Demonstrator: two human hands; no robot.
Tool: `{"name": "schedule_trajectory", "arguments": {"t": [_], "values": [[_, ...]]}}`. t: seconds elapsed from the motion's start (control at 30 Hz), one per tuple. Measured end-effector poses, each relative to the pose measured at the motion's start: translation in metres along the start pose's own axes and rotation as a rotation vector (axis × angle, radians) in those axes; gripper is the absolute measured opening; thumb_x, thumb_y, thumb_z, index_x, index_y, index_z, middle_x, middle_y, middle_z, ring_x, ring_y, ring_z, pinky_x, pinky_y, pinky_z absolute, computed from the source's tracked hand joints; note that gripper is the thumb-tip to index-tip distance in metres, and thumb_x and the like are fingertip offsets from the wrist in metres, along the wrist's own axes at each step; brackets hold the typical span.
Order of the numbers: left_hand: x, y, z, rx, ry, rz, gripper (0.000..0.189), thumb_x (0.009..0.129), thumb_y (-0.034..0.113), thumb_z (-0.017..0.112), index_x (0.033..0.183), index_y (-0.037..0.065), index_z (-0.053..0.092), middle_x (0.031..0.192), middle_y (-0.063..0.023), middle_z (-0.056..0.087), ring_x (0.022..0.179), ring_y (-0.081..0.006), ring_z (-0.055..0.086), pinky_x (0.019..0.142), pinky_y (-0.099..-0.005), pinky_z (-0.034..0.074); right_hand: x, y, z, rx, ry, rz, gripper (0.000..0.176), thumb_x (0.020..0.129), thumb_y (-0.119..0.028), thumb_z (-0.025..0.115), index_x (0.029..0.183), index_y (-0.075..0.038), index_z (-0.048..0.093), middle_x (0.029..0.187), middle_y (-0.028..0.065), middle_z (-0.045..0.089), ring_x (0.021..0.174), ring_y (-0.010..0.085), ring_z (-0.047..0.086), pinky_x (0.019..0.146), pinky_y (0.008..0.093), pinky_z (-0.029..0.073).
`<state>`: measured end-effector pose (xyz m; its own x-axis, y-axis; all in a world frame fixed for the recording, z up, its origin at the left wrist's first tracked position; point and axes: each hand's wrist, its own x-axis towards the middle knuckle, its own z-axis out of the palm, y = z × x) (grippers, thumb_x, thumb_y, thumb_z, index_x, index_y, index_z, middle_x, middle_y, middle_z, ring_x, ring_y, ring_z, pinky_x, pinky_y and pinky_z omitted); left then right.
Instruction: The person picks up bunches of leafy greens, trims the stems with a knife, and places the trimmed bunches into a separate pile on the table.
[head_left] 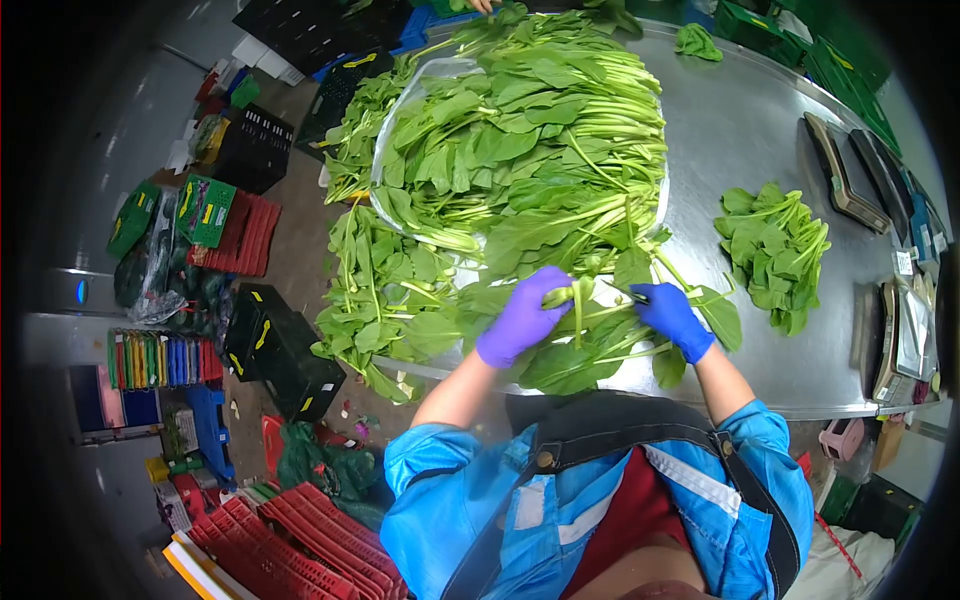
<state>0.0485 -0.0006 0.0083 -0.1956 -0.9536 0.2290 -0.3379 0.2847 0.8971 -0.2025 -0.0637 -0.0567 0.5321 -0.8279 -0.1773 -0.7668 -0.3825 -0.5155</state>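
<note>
My left hand [526,315], in a purple glove, is closed round the stems of a leafy green bunch [575,365] near the table's front edge. To its right my right hand [675,318], in a blue glove, has its fingers pinched together at the stems and leaves; what lies between the fingertips is too small to make out. Just beyond both hands a large heap of leafy greens [540,140] fills a clear-edged tray. More greens [385,295] lie to the left of the heap. A separate bunch [772,250] rests on the metal table [700,130] at the right.
Dark trays [845,175] stand along the table's right edge. Green crates [850,85] are at the back right. Black crates [285,350] stand on the floor at the left, with red crates [300,540] nearer me. Another person's hand [484,5] shows at the far edge.
</note>
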Motion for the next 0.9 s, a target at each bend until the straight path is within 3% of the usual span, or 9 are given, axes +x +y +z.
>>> {"name": "schedule_trajectory", "arguments": {"t": [0.1, 0.17, 0.27, 0.33, 0.47, 0.53, 0.67, 0.8, 0.9], "values": [[-0.002, 0.005, -0.004, 0.035, -0.097, -0.241, 0.023, 0.082, 0.016, 0.064, 0.101, 0.003, 0.059, 0.093, -0.0079, 0.060, 0.084, -0.0192, 0.057, 0.075, -0.0317, 0.046, -0.011, -0.013, -0.016, 0.400, 0.021, 0.143, 0.026, 0.082, -0.016, 0.061, 0.105, -0.006, 0.065, 0.082, 0.0144, 0.068, 0.063, 0.0239, 0.063, 0.064, 0.0334, 0.050], [0.005, 0.004, 0.001, -0.448, -0.363, -0.675, 0.030, 0.086, 0.024, 0.062, 0.107, 0.003, 0.058, 0.097, -0.0027, 0.059, 0.086, -0.0142, 0.054, 0.077, -0.0298, 0.046, -0.014, -0.055, -0.042, 0.985, -0.057, 0.023, 0.028, 0.083, -0.020, 0.065, 0.105, -0.002, 0.064, 0.083, 0.0071, 0.067, 0.065, 0.0157, 0.061, 0.063, 0.0284, 0.049], [0.009, -0.001, 0.015, -0.561, -0.351, -0.638, 0.037, 0.087, 0.028, 0.061, 0.113, 0.003, 0.055, 0.099, 0.0003, 0.056, 0.088, -0.0117, 0.052, 0.082, -0.0283, 0.043, -0.004, -0.053, -0.026, 0.828, -0.093, -0.050, 0.029, 0.083, -0.020, 0.066, 0.105, 0.000, 0.063, 0.084, 0.0022, 0.064, 0.064, 0.0112, 0.059, 0.061, 0.0254, 0.048], [0.008, 0.003, 0.009, -0.543, -0.352, -0.587, 0.050, 0.085, 0.028, 0.063, 0.125, 0.002, 0.048, 0.113, -0.0065, 0.055, 0.104, -0.0158, 0.050, 0.095, -0.0296, 0.038, -0.007, -0.057, -0.047, 0.976, -0.066, 0.235, 0.027, 0.085, -0.021, 0.063, 0.105, -0.002, 0.065, 0.078, 0.0012, 0.064, 0.062, 0.0065, 0.056, 0.056, 0.0216, 0.044], [-0.004, -0.012, 0.011, -0.110, -0.080, -0.410, 0.070, 0.083, 0.026, 0.065, 0.140, 0.003, 0.030, 0.141, -0.0163, 0.036, 0.132, -0.0222, 0.030, 0.109, -0.0329, 0.022, -0.015, -0.043, -0.056, 1.016, -0.044, 0.219, 0.026, 0.085, -0.021, 0.061, 0.105, -0.004, 0.064, 0.070, 0.0004, 0.062, 0.053, 0.0037, 0.053, 0.043, 0.0167, 0.035], [0.003, 0.014, 0.022, -0.229, -0.214, -0.316, 0.065, 0.084, 0.024, 0.065, 0.137, 0.002, 0.035, 0.134, -0.0154, 0.043, 0.127, -0.0224, 0.037, 0.107, -0.0341, 0.026, -0.020, -0.053, -0.053, 0.925, -0.089, 0.187, 0.026, 0.085, -0.020, 0.061, 0.105, -0.004, 0.064, 0.068, 0.0002, 0.062, 0.051, 0.0038, 0.052, 0.043, 0.0172, 0.036], [0.010, 0.013, 0.009, -0.606, -0.423, -0.668, 0.049, 0.083, 0.020, 0.064, 0.125, 0.002, 0.048, 0.102, -0.0045, 0.061, 0.088, -0.0208, 0.060, 0.078, -0.0328, 0.048, -0.023, -0.074, -0.055, 1.046, -0.150, 0.097, 0.039, 0.088, -0.021, 0.058, 0.123, -0.004, 0.052, 0.079, -0.0001, 0.064, 0.045, 0.0028, 0.045, 0.039, 0.0165, 0.035], [0.005, -0.063, -0.044, 0.424, 0.001, -0.396, 0.035, 0.076, 0.026, 0.068, 0.104, 0.006, 0.062, 0.083, -0.0094, 0.064, 0.069, -0.0256, 0.061, 0.064, -0.0361, 0.048, -0.018, -0.042, -0.044, 1.009, -0.012, 0.257, 0.036, 0.092, -0.026, 0.052, 0.122, -0.006, 0.055, 0.077, 0.0003, 0.063, 0.042, 0.0019, 0.040, 0.038, 0.0156, 0.032], [-0.007, -0.110, -0.012, 0.565, -0.033, -0.241, 0.032, 0.075, 0.030, 0.069, 0.096, 0.007, 0.063, 0.083, -0.0138, 0.063, 0.072, -0.0314, 0.060, 0.065, -0.0391, 0.048, -0.012, -0.029, -0.026, 0.955, -0.083, 0.304, 0.033, 0.090, -0.028, 0.054, 0.115, -0.007, 0.060, 0.079, 0.0014, 0.064, 0.059, 0.0049, 0.052, 0.048, 0.0189, 0.038]]}}
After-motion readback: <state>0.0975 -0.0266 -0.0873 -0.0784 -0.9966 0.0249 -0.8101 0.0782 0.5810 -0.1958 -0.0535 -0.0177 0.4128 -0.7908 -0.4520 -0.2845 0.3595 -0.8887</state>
